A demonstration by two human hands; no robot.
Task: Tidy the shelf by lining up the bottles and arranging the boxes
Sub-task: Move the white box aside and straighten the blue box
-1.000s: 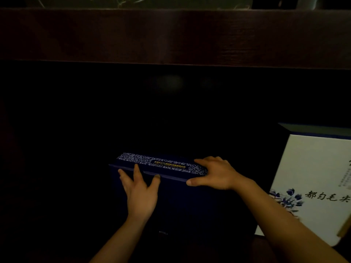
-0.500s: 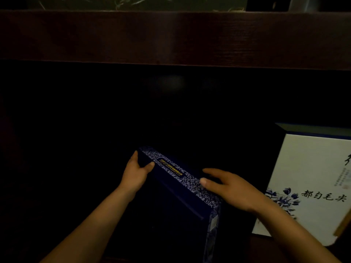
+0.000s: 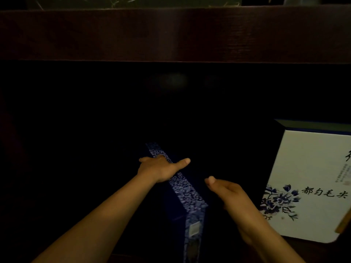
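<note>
Here, in the head view, the blue box (image 3: 187, 192) stands on edge in the dark shelf bay, its patterned spine running diagonally from rear-left to front-right. The left hand (image 3: 159, 170) straddles the spine and grasps it, thumb extended to the right. The right hand (image 3: 231, 194) sits just beside the box's right face; darkness hides its fingers, so its state cannot be told. A white box (image 3: 313, 177) stands upright at right, under the shelf board (image 3: 171, 35).

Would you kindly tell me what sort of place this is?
Likely a dim display shelf, perhaps in a tea shop: a dark wooden shelf board overhead, a white gift box with blue flowers and Chinese characters, and a blue patterned box under the left hand.
</note>
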